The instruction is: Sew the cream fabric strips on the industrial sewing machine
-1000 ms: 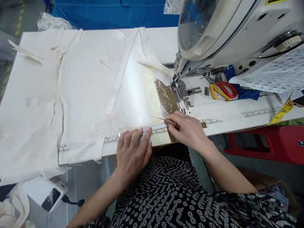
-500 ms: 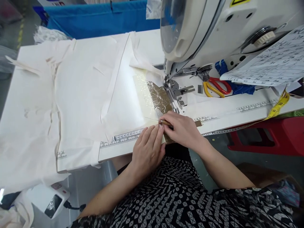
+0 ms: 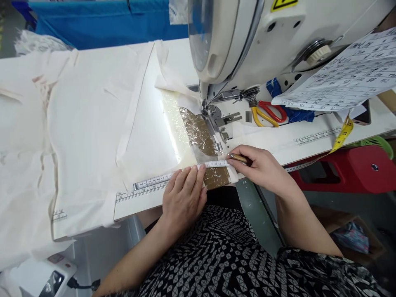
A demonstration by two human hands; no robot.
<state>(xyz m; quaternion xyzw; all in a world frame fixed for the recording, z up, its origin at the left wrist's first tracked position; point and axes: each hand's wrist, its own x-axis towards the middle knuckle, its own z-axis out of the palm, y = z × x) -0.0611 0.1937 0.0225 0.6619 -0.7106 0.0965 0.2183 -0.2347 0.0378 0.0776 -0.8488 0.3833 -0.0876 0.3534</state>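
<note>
At the near edge of the white work surface (image 3: 139, 204), a person in a black-and-white patterned garment (image 3: 222, 255) presses the left hand (image 3: 184, 198), fingers together and flat, onto a white measuring tape (image 3: 173, 177) lying along the printed ruler scale at the surface's edge. Just beside it, the right hand (image 3: 262, 167) pinches a thin wooden-handled awl (image 3: 236, 157) between thumb and fingers, its metal point aimed towards the presser foot (image 3: 213, 119). Beyond the hands, cream-coloured fabric (image 3: 93, 123) spreads across the surface, with a crinkled clear plastic sheet (image 3: 193, 130) over brown card beside the needle area. Farther back stands the white industrial sewing machine (image 3: 247, 37), with red-and-yellow-handled scissors (image 3: 267, 113) at its base and a yellow tape measure (image 3: 342, 138) hanging at the right.
</note>
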